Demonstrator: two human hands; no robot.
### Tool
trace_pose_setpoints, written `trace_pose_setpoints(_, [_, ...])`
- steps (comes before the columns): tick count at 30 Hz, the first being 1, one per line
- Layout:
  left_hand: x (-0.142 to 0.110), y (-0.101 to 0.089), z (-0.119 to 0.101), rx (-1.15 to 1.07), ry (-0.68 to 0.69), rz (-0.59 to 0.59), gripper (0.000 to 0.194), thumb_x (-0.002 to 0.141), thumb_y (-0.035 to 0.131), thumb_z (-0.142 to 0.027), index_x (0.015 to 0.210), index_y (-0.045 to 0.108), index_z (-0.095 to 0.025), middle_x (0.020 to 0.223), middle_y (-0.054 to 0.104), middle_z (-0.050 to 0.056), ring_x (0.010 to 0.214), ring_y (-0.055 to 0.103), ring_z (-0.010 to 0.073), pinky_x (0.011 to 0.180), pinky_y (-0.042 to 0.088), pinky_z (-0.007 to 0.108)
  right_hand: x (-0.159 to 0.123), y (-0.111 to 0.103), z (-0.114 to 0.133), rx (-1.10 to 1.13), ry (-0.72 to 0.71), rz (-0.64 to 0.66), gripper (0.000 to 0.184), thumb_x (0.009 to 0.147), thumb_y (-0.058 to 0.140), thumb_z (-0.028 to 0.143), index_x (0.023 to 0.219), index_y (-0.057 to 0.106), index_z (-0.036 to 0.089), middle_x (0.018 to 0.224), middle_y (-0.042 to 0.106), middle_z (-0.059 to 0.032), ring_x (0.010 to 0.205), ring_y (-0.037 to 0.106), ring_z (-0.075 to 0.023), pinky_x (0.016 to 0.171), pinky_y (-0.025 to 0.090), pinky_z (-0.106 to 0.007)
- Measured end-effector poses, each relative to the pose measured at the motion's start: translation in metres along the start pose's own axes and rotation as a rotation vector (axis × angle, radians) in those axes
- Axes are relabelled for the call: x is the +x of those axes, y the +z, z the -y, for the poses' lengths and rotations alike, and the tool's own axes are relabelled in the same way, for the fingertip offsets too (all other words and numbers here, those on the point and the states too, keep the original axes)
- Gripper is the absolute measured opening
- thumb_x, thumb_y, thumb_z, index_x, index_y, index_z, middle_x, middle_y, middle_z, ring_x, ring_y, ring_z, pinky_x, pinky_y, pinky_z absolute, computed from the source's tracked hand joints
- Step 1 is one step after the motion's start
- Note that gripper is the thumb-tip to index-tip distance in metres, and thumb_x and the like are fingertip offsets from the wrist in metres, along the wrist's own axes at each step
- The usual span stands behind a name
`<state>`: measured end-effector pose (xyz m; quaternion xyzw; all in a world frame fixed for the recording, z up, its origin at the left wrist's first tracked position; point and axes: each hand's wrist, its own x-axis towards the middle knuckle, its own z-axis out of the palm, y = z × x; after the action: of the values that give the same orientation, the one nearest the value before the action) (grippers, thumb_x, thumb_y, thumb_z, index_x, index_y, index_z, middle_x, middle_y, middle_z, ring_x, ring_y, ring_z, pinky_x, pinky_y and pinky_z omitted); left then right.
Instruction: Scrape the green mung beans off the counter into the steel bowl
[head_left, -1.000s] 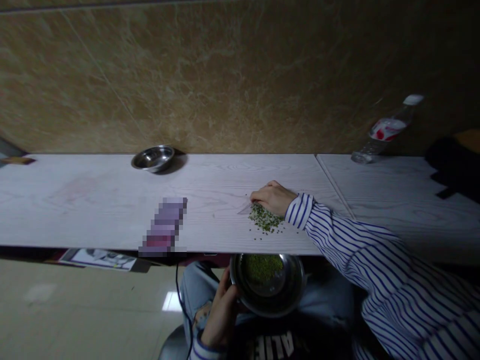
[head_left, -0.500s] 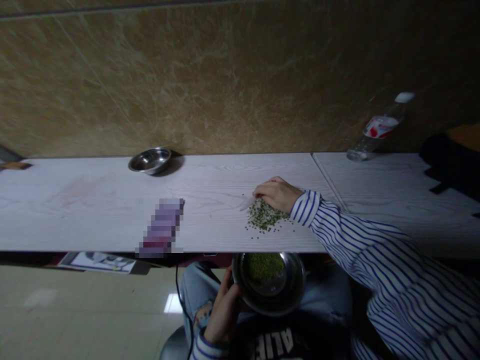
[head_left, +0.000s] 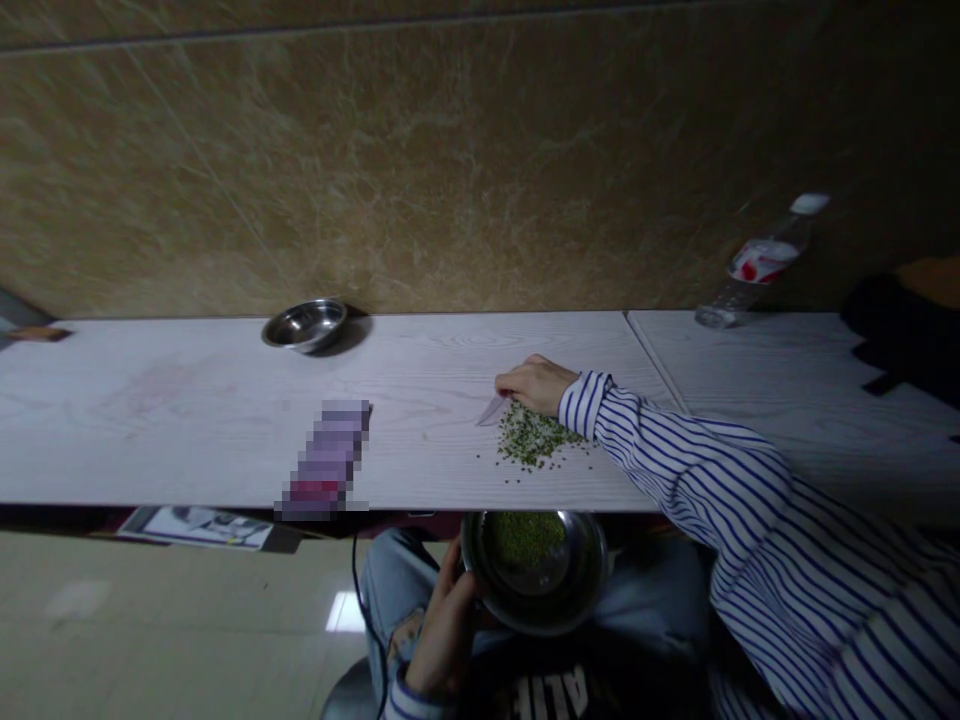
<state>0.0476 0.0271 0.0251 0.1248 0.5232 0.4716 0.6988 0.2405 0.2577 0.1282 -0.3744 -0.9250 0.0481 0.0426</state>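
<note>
Evidently, the left hand (head_left: 445,625) grips a bowl (head_left: 574,598), the right hand (head_left: 536,384) a pale sheet (head_left: 491,409).

This is an indoor room with a sit-down work spot; whether in a home, office or shop cannot be told. A long, pale wood-grain bench (head_left: 427,380) has its far edge against a brown marbled wall (head_left: 450,180). Glossy tiles cover the floor (head_left: 210,600) below the near edge. A small metal bowl (head_left: 304,328) and loose green grains (head_left: 529,440) lend a kitchen-like touch.
</note>
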Motion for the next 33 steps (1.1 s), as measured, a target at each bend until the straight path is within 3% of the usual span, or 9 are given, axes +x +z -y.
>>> trace_pose_setpoints(7, [-0.002, 0.002, 0.0, 0.04, -0.039, 0.004, 0.068, 0.067, 0.071, -0.027, 0.133, 0.055, -0.022, 0.112, 0.07, 0.008, 0.104, 0.062, 0.029, 0.077, 0.054, 0.035, -0.035, 0.003, 0.0, 0.034, -0.097, -0.026, 0.027, 0.082, 0.048, 0.005, 0.094, 0.064, 0.022, 0.092, 0.073, -0.0023, 0.087, 0.062, -0.0167, 0.084, 0.033, -0.035])
trace_pose_setpoints(13, [-0.003, 0.0, -0.001, 0.043, -0.053, -0.005, 0.076, 0.064, 0.074, -0.03, 0.136, 0.052, -0.022, 0.106, 0.071, 0.008, 0.097, 0.064, 0.0281, 0.076, 0.052, 0.036, -0.061, -0.006, 0.014, 0.044, -0.178, -0.038, 0.028, 0.084, 0.045, 0.004, 0.097, 0.063, 0.02, 0.103, 0.072, -0.0053, 0.095, 0.063, -0.017, 0.088, 0.031, -0.036])
trace_pose_setpoints(18, [0.0, -0.003, 0.0, 0.051, -0.037, 0.016, 0.078, 0.064, 0.074, -0.03, 0.139, 0.05, -0.022, 0.105, 0.071, 0.008, 0.09, 0.064, 0.0255, 0.073, 0.052, 0.035, -0.049, -0.007, 0.032, 0.033, -0.165, -0.119, 0.026, 0.085, 0.046, 0.005, 0.099, 0.062, 0.02, 0.1, 0.073, -0.0056, 0.094, 0.062, -0.0171, 0.088, 0.03, -0.036])
trace_pose_setpoints(21, [0.002, -0.007, 0.003, 0.047, -0.02, 0.041, 0.077, 0.064, 0.073, -0.026, 0.137, 0.051, -0.023, 0.105, 0.07, 0.007, 0.081, 0.062, 0.0223, 0.071, 0.053, 0.036, -0.03, -0.001, 0.046, -0.005, -0.145, -0.103, 0.026, 0.086, 0.047, 0.005, 0.101, 0.062, 0.02, 0.098, 0.073, -0.0057, 0.092, 0.061, -0.018, 0.088, 0.03, -0.036])
trace_pose_setpoints(24, [0.003, -0.012, 0.006, 0.029, -0.007, 0.047, 0.076, 0.064, 0.074, -0.029, 0.136, 0.051, -0.024, 0.108, 0.069, 0.008, 0.085, 0.062, 0.024, 0.072, 0.053, 0.036, -0.02, 0.005, 0.055, -0.043, -0.171, -0.056, 0.026, 0.085, 0.048, 0.006, 0.101, 0.062, 0.021, 0.098, 0.073, -0.0058, 0.09, 0.061, -0.0184, 0.088, 0.03, -0.037])
trace_pose_setpoints(30, [0.001, -0.015, 0.004, 0.025, -0.003, 0.045, 0.077, 0.067, 0.07, -0.025, 0.141, 0.046, -0.021, 0.093, 0.07, 0.005, 0.074, 0.059, 0.0191, 0.074, 0.052, 0.036, -0.042, 0.008, 0.05, -0.057, -0.196, -0.024, 0.025, 0.087, 0.045, 0.006, 0.1, 0.062, 0.02, 0.098, 0.072, -0.0065, 0.091, 0.061, -0.0175, 0.094, 0.028, -0.038])
trace_pose_setpoints(33, [-0.002, -0.011, 0.001, 0.027, -0.016, 0.052, 0.072, 0.069, 0.068, -0.022, 0.138, 0.049, -0.021, 0.096, 0.07, 0.005, 0.081, 0.061, 0.0205, 0.076, 0.052, 0.034, -0.057, 0.007, 0.042, -0.063, -0.202, -0.019, 0.026, 0.085, 0.047, 0.005, 0.101, 0.063, 0.019, 0.101, 0.072, -0.0075, 0.096, 0.062, -0.0185, 0.096, 0.028, -0.04])
